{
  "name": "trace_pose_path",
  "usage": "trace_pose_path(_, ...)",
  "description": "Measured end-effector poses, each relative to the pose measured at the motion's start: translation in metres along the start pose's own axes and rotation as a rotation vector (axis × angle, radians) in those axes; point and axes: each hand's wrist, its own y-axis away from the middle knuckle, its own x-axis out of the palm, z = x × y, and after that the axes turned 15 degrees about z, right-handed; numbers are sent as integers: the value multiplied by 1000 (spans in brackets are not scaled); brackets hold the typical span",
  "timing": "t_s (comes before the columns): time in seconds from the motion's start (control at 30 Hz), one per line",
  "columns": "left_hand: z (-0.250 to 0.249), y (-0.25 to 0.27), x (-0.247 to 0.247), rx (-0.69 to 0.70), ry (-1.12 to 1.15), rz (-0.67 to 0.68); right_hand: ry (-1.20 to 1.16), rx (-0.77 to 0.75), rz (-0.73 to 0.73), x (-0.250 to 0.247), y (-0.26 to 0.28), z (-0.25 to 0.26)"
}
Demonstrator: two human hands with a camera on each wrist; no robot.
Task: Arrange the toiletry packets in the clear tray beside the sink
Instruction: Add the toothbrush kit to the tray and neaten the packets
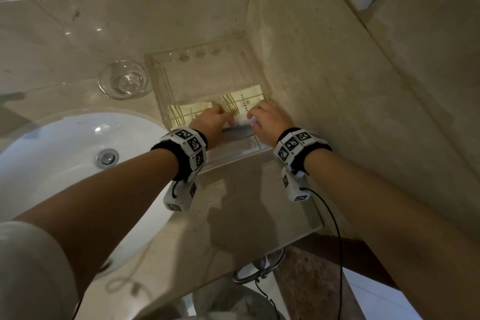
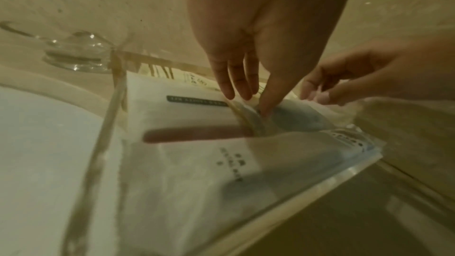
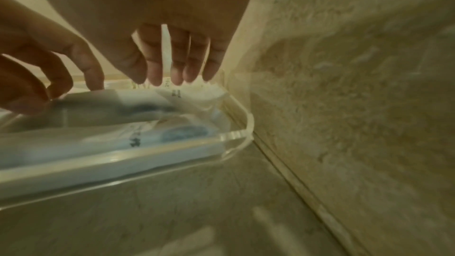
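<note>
The clear tray stands in the counter's corner, right of the sink. Two cream packets with gold stripes lie flat inside it. My left hand and right hand reach into the tray's near part, each pinching an end of a white packet. In the left wrist view my left hand holds that white packet with thumb and fingers. In the right wrist view my right hand has its fingertips at the packet's far end. Another white packet lies against the tray's front wall.
A small glass bowl stands left of the tray. The white sink basin fills the left. A marble wall runs tight along the tray's right side. The counter edge is close below my wrists, with a black cable hanging there.
</note>
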Motion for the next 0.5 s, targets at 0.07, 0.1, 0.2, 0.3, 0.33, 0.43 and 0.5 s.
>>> trace_pose_path(0.07,2,-1,-1,6,-46,10,-27,17,63,-1,-1,-2)
trace_pose_path(0.1,2,-2,-1,5,-58,16,-27,28,89,-1,-1,-2)
trace_pose_path(0.2,2,-2,-3,-10,-51,34,-17,40,108,-3,-1,-2)
trace_pose_path(0.3,1,-2,-2,-18,11,37,8,62,132,-4,-1,-1)
trace_pose_path(0.33,1,-2,-2,-22,21,35,15,72,143,-5,-2,-1)
trace_pose_path(0.43,-1,-2,-3,-45,48,24,38,85,142,-8,-2,-2)
trace_pose_path(0.5,-3,0,-3,-32,47,28,51,58,86,-7,-2,-4)
